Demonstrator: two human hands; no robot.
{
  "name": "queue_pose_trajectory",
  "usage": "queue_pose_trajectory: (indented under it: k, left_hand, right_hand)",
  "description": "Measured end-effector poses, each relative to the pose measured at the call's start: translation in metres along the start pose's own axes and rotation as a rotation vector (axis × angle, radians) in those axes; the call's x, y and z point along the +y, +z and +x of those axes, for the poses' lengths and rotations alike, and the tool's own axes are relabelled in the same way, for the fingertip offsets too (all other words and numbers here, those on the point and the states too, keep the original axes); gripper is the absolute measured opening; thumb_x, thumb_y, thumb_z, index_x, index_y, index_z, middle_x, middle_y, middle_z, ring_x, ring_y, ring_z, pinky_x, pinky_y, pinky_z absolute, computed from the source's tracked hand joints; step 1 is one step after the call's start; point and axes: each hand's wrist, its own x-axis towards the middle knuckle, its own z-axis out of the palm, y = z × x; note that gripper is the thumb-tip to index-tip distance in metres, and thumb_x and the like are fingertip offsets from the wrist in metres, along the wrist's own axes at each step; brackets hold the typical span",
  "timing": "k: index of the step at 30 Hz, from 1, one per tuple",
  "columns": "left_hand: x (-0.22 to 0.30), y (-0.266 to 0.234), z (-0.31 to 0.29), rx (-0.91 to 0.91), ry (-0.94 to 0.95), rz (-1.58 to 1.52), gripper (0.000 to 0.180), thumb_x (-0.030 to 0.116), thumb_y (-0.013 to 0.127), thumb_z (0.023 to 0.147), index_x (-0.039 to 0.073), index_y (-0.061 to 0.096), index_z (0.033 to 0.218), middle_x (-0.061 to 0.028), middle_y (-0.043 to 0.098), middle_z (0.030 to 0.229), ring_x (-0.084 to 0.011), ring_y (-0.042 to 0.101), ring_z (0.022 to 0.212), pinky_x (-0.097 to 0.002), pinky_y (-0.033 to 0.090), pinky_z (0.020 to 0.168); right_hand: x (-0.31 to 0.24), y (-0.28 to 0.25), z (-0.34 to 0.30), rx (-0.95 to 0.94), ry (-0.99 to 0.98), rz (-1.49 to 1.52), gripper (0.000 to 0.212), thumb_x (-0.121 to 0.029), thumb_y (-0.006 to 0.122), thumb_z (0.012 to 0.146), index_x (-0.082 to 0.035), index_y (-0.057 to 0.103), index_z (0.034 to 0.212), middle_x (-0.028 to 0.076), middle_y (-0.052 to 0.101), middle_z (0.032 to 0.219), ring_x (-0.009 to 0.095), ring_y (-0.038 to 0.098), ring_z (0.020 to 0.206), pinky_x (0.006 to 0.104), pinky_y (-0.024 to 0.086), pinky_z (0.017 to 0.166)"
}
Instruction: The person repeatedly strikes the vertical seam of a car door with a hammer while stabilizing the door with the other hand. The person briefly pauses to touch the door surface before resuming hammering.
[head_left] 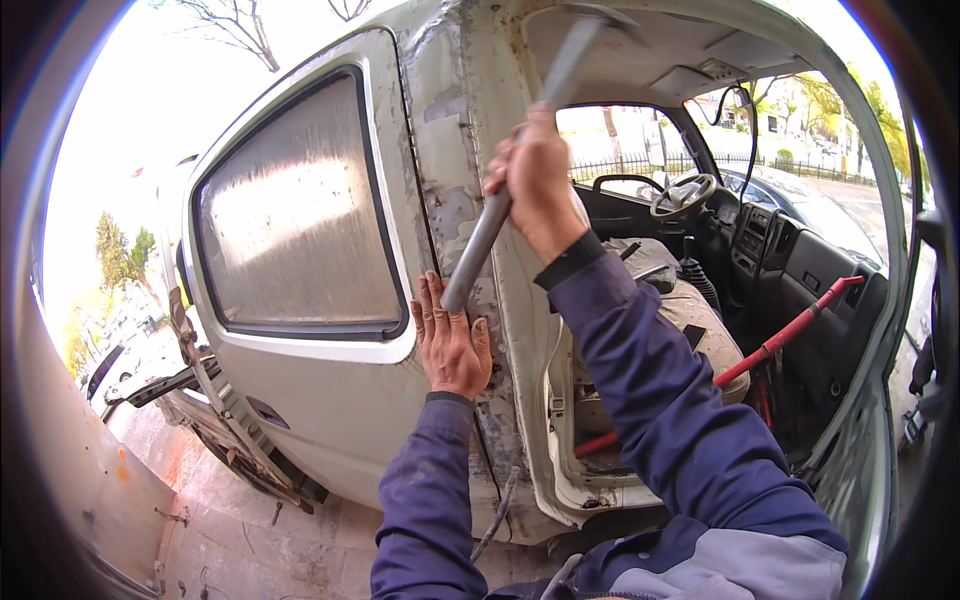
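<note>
Right sleeve point(655, 370) (hammer point(483, 247) above) partly hides red bar point(770, 346).

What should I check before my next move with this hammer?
1. Right hand wrapped around the hammer handle: ok.
2. Left hand resting against the cab panel: ok.
3. Left hand clear of the handle's lower end: cannot tell; they overlap in this view.
4. Hammer head firmly fixed: cannot tell; it is blurred.
5. Hands covered: not ok; both are bare.
6. Red bar apart from both hands: ok.
</note>
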Motion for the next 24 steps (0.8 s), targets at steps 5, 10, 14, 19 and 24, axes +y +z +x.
queue_pose_trajectory:
  k: [5,10,14,19,24]
  left_hand:
    - [0.000,0.001,-0.001,-0.028,-0.015,0.025,0.079,0.031,0.051,0.112,-0.007,0.023,0.175,-0.0275,0.020,0.184,-0.0436,0.016,0.172,-0.0554,0.009,0.140]
    - [-0.001,0.002,-0.001,0.001,0.001,0.017,0.079,0.032,0.050,0.112,-0.008,0.023,0.175,-0.0282,0.021,0.184,-0.0442,0.017,0.172,-0.0551,0.008,0.140]
    - [-0.001,0.001,-0.002,-0.001,-0.002,-0.027,0.079,0.031,0.051,0.111,-0.009,0.024,0.174,-0.0292,0.021,0.183,-0.0456,0.017,0.172,-0.0558,0.008,0.139]
    - [0.000,0.002,-0.001,-0.008,-0.009,0.010,0.079,0.032,0.050,0.112,-0.008,0.023,0.175,-0.0277,0.022,0.183,-0.0441,0.017,0.172,-0.0552,0.009,0.140]
    - [0.000,0.002,0.000,0.001,-0.001,0.014,0.079,0.033,0.050,0.112,-0.007,0.023,0.175,-0.0283,0.022,0.183,-0.0445,0.018,0.172,-0.0558,0.010,0.139]
  right_hand:
    - [-0.017,-0.013,0.003,-0.078,0.181,-0.165,0.045,-0.050,0.048,0.119,-0.009,0.047,0.101,0.000,0.047,0.071,0.012,0.047,0.049,0.0348,0.046,0.044]
    - [-0.031,-0.013,0.002,0.195,-0.169,0.022,0.047,-0.052,0.039,0.120,-0.010,0.044,0.100,0.000,0.045,0.070,0.013,0.048,0.051,0.0354,0.048,0.046]
    - [-0.010,0.000,-0.001,-0.029,0.126,-0.136,0.047,-0.053,0.047,0.118,-0.010,0.046,0.100,0.001,0.046,0.070,0.015,0.047,0.049,0.0360,0.047,0.044]
    - [-0.044,-0.035,0.014,0.051,0.084,-0.156,0.047,-0.052,0.045,0.119,-0.008,0.047,0.105,-0.001,0.046,0.074,0.011,0.046,0.053,0.0335,0.046,0.047]
    - [-0.038,-0.022,0.006,0.188,-0.090,0.106,0.047,-0.053,0.040,0.120,-0.010,0.045,0.103,-0.001,0.043,0.072,0.013,0.045,0.052,0.0349,0.048,0.049]
